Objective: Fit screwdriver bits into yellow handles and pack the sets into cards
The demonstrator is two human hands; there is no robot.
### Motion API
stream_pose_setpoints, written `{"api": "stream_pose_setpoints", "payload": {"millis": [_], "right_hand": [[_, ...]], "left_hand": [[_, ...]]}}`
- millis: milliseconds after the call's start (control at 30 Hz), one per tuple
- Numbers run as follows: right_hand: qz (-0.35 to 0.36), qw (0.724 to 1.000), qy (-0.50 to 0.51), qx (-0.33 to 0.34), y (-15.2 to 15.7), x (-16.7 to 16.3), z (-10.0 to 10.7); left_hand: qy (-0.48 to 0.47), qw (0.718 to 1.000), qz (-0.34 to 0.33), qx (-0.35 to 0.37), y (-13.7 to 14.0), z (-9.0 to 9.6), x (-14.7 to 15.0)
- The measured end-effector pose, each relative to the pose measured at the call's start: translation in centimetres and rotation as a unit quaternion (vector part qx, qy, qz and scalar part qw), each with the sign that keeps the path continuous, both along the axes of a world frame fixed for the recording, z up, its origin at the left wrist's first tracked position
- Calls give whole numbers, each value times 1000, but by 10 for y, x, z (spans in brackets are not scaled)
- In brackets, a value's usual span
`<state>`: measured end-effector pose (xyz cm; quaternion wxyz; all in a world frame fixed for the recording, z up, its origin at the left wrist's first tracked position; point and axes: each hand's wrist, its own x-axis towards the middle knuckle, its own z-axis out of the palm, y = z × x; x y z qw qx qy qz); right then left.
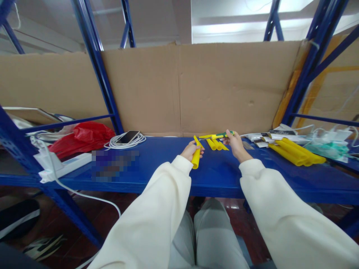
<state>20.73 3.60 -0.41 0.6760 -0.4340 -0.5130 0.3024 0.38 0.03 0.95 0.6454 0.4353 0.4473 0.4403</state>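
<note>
Two cream sleeves reach forward from the bottom edge, over grey trousers, to a blue shelf [218,175]. Nearest, the left hand [190,150] is closed around a yellow tube [196,158], which hangs tilted from the fingers just over the shelf. A little farther on, the right hand [235,145] grips a green-and-yellow tool [218,135] held level, its tip pointing left (what kind of tool is too small to tell). Just beyond both hands a few short yellow tubes [216,144] lie on the shelf. Well to the right lies a bundle of long yellow tubes [297,152]. On the left sit a phone [128,137] on a coiled white cable [123,142] and a red bag [82,138]. Behind everything stands a cardboard sheet [196,86].
</note>
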Motion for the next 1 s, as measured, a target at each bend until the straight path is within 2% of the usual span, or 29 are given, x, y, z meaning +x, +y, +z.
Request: {"api": "stream_pose_setpoints", "payload": {"millis": [467,1000], "right_hand": [[5,1000,-10,10,-3,0,0],[7,999,46,12,-5,-2,2]], "left_hand": [[-8,1000,-15,4,-8,5,1],[8,1000,-20,15,-4,1,0]]}}
